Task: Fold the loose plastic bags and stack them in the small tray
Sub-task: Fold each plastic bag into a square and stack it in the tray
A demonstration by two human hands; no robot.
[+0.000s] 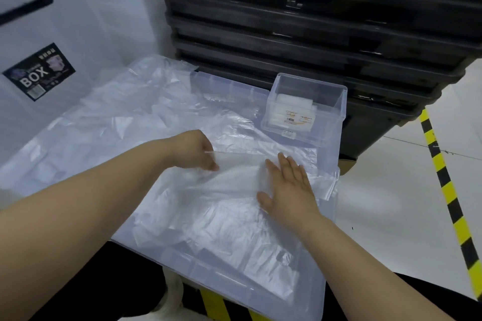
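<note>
A clear plastic bag [234,177] lies partly folded on a large clear lid [307,292] in front of me. My left hand [194,150] pinches the bag's folded edge at its left end. Flat on the bag's right end rests my right hand [287,185], fingers straight and pressing down. More loose clear bags [125,117] are spread over the lid to the left and behind. The small clear tray [323,122] stands at the lid's far right and holds a few folded white bags [292,104].
A stack of black crates [313,34] rises right behind the tray. A white box with a "BOX" label [39,71] stands at the left. Yellow-black floor tape [448,195] runs along the right, and pale floor lies beyond the lid's right edge.
</note>
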